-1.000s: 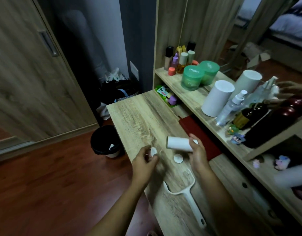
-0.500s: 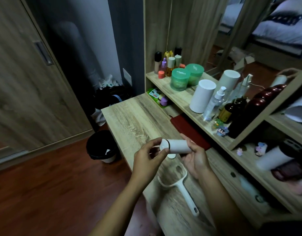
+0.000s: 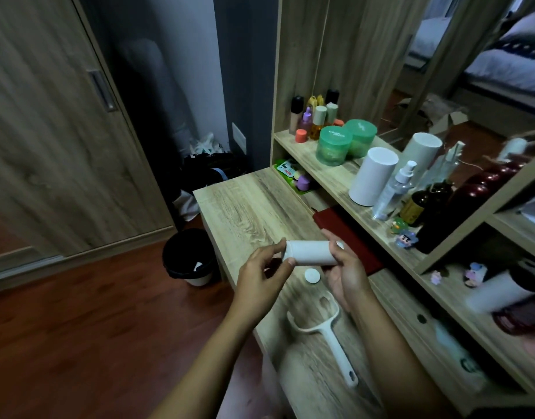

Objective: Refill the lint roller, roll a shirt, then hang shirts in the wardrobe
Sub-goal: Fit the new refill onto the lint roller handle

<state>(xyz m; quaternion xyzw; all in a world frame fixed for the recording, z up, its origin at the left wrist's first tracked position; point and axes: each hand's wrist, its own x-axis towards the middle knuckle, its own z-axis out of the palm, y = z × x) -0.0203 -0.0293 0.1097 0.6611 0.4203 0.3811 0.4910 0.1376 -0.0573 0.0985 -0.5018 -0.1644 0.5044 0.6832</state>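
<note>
Bedroom: wardrobe [image 3: 48, 140], cosmetics shelf [image 3: 343, 176], mirrored bed [image 3: 508, 71]

A: How is the left hand [image 3: 260, 269] placed?
B: Its arm reaches forward, and its thumb and fingertips pinch one end of a roll [image 3: 308, 252].
A: And the right hand [image 3: 349, 275]?
B: It grips the other end with the palm turned upward. Both forearms are bare.

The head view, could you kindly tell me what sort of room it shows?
Probably a bedroom's dressing corner: a wardrobe door, a mirror showing a bed, and cosmetic bottles on a shelf.
</note>
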